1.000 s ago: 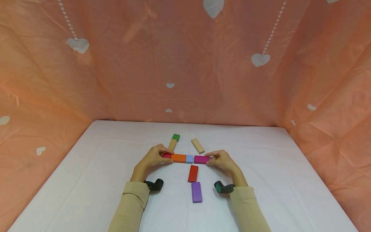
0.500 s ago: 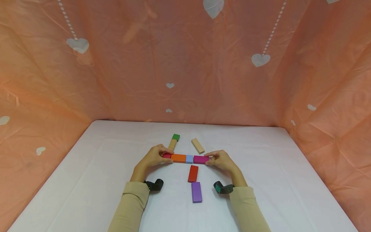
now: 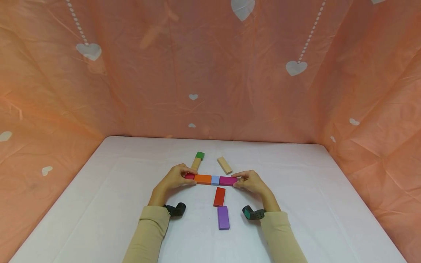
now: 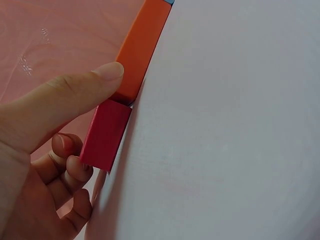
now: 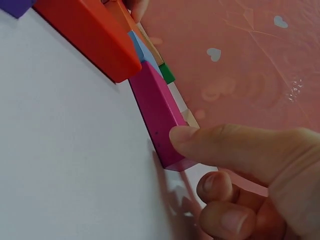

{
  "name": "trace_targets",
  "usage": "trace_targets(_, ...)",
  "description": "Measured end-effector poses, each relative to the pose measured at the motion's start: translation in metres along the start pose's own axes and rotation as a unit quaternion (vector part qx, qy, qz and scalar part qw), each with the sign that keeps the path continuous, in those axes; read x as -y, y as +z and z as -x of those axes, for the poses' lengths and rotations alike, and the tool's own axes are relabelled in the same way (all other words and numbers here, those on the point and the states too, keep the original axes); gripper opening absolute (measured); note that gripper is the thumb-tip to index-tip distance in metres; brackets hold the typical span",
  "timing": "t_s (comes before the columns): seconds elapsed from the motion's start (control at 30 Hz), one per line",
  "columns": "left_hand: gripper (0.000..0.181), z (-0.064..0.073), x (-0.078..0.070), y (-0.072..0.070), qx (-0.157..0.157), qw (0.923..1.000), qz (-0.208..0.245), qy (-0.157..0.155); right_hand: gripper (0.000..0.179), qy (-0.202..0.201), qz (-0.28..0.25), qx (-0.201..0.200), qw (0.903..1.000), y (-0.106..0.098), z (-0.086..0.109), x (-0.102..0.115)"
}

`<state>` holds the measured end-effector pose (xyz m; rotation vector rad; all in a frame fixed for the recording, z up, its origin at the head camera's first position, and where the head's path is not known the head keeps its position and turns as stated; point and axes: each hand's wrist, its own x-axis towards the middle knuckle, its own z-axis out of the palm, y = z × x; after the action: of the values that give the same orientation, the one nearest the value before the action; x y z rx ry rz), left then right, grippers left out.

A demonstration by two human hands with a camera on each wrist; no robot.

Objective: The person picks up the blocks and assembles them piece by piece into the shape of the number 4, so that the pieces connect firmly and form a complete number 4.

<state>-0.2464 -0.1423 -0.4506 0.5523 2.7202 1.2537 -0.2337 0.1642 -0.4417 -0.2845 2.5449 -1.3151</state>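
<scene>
A row of wooden blocks lies across the white table: crimson (image 4: 106,135), orange (image 3: 203,179), light blue (image 3: 215,180) and magenta (image 3: 227,181), end to end. My left hand (image 3: 175,177) pinches the orange block near its left end, thumb on the near side and index finger on the far side; the crimson block sits inside this grip. My right hand (image 3: 251,181) pinches the magenta block by its right end. In the right wrist view its thumb (image 5: 185,136) presses the near face, while the index finger is hidden. The magenta block touches the light blue one.
Below the row lie a red block (image 3: 219,197) and a purple block (image 3: 223,218), one behind the other. Beyond it are a plain wooden block (image 3: 196,164) with a green block (image 3: 200,156) at its far end, and another slanted plain block (image 3: 224,165).
The magenta block has slid slightly left with my right hand, and its gap to the light blue block has closed. My left hand has stayed in place.
</scene>
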Motion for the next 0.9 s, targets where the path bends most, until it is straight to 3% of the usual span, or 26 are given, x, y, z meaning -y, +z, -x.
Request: trace_targets(0.9,0.032,0.0016,-0.0018,-0.0017,0.006,1.0,0.007,0.0,0.036,-0.018,-0.021,0.005,0.9996,-0.0036,-0.0012,-0.0001)
